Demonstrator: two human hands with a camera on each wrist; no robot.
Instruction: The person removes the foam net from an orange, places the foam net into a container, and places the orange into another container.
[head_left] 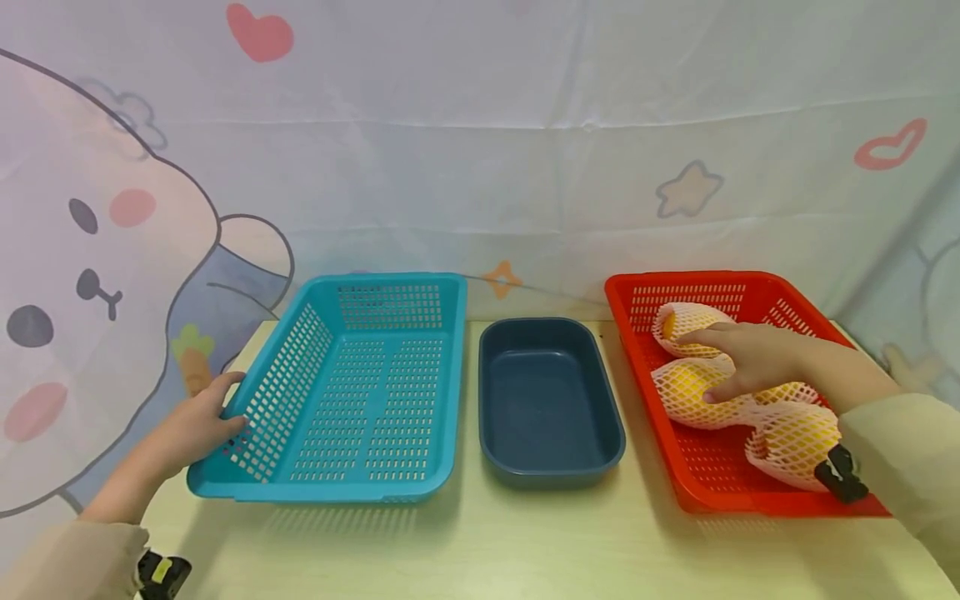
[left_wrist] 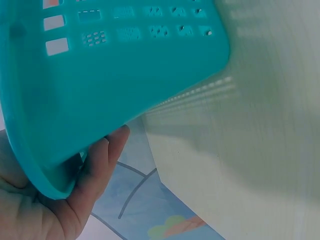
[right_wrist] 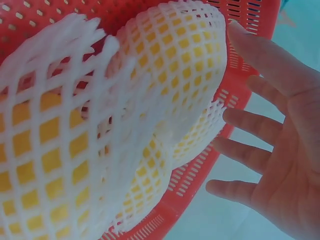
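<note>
At the left edge of a turquoise plastic basket [head_left: 375, 400], my left hand [head_left: 198, 421] grips the rim, thumb on the inner side and fingers outside under it. The left wrist view shows that rim [left_wrist: 60, 185] between thumb and fingers. My right hand [head_left: 765, 362] reaches over a red basket [head_left: 720, 492], fingers spread and holding nothing. Below and around it lie several yellow fruits in white foam nets, among them one at the front [head_left: 795, 437] and one under the thumb [head_left: 690, 392]. In the right wrist view the straight fingers stand beside a netted fruit [right_wrist: 175, 55].
Between the two baskets stands a dark blue rectangular tub [head_left: 551, 408] with nothing in it. All three stand on a pale wooden table [head_left: 525, 542]. A printed cloth [head_left: 450, 150] hangs behind the table.
</note>
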